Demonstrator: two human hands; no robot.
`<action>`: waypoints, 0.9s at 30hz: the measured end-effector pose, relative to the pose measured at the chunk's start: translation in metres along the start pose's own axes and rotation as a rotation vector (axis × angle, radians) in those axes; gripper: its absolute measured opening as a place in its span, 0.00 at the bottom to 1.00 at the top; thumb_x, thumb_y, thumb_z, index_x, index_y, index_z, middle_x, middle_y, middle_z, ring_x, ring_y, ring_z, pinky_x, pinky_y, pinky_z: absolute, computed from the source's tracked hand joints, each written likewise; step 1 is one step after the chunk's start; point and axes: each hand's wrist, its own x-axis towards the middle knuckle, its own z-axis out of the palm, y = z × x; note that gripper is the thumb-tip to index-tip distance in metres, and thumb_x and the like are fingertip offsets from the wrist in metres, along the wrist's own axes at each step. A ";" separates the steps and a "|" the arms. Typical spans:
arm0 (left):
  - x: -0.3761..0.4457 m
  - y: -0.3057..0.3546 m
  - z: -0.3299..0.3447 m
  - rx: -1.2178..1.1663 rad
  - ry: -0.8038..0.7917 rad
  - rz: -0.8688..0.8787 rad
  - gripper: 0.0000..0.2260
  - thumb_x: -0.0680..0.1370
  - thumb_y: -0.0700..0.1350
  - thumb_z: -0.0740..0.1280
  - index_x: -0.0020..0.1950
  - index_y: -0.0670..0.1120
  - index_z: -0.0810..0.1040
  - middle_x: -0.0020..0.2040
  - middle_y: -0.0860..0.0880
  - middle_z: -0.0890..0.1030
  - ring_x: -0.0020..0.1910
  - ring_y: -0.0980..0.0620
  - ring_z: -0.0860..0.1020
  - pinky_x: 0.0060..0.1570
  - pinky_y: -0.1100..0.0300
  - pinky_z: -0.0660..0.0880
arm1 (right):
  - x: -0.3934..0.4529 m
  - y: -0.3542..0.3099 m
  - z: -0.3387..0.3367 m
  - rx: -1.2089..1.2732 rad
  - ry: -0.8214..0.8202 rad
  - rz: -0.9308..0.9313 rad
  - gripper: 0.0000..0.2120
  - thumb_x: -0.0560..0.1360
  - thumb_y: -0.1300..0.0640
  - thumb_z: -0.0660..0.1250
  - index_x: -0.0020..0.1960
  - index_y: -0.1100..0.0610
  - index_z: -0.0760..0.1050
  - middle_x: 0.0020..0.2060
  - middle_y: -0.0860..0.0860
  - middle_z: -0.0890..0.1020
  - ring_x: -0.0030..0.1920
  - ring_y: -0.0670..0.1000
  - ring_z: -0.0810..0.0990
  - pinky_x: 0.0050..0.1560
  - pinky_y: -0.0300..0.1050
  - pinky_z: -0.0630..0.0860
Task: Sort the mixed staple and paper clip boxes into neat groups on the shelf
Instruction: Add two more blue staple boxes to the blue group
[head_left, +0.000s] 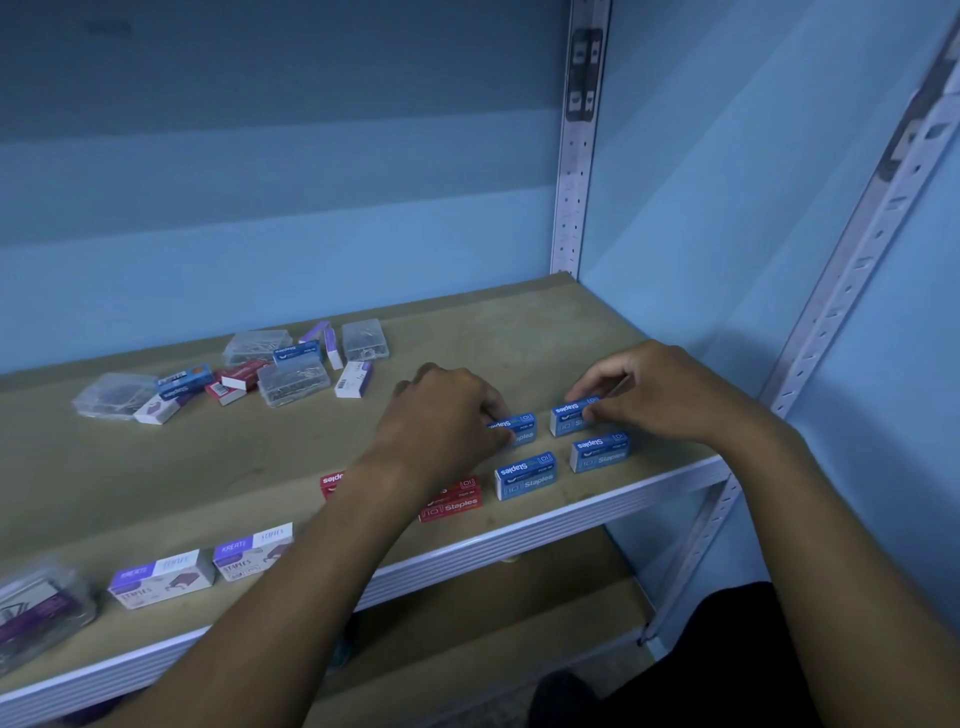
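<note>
Nearest, at the lower left of the frame, a clear plastic case of clips is cut off by the edge, its contents a blur. Just right of it stand two purple-and-white staple boxes along the shelf front. Further right, red staple boxes lie partly hidden under the left forearm, so I cannot count them.

Lower right of centre, two blue staple boxes and sit in a front row, apart from each other. Behind them the left hand pinches a third blue box by its end, fingers covering much of it. The right hand grips a fourth blue box between thumb and fingertips, thumb on the near face.

These look like light, stiff cardboard cartons with smooth printed faces; I judge them easy to slide, best taken across the short sides so they stay square.

Farthest, upper left, the unsorted heap mixes clear cases with blue, red and purple boxes, overlapping; labels there are too small to read.
</note>
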 end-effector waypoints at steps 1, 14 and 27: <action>0.000 0.000 0.001 -0.008 -0.003 0.004 0.09 0.73 0.56 0.72 0.51 0.56 0.85 0.48 0.57 0.83 0.54 0.51 0.75 0.56 0.50 0.75 | 0.000 0.000 0.000 -0.001 -0.007 0.004 0.09 0.71 0.57 0.78 0.48 0.44 0.87 0.41 0.40 0.86 0.42 0.38 0.82 0.40 0.25 0.71; -0.014 -0.027 -0.016 -0.059 0.060 0.028 0.18 0.74 0.62 0.69 0.59 0.55 0.81 0.51 0.58 0.83 0.54 0.54 0.77 0.56 0.53 0.77 | 0.004 -0.010 0.003 0.036 0.119 -0.038 0.09 0.72 0.44 0.75 0.52 0.41 0.83 0.49 0.38 0.83 0.47 0.31 0.78 0.47 0.30 0.69; -0.065 -0.116 -0.063 0.047 0.117 -0.202 0.19 0.75 0.64 0.66 0.59 0.55 0.82 0.56 0.58 0.82 0.53 0.56 0.78 0.54 0.60 0.75 | 0.035 -0.064 0.046 0.011 0.085 -0.145 0.05 0.74 0.46 0.73 0.51 0.39 0.82 0.48 0.35 0.82 0.47 0.30 0.76 0.45 0.32 0.69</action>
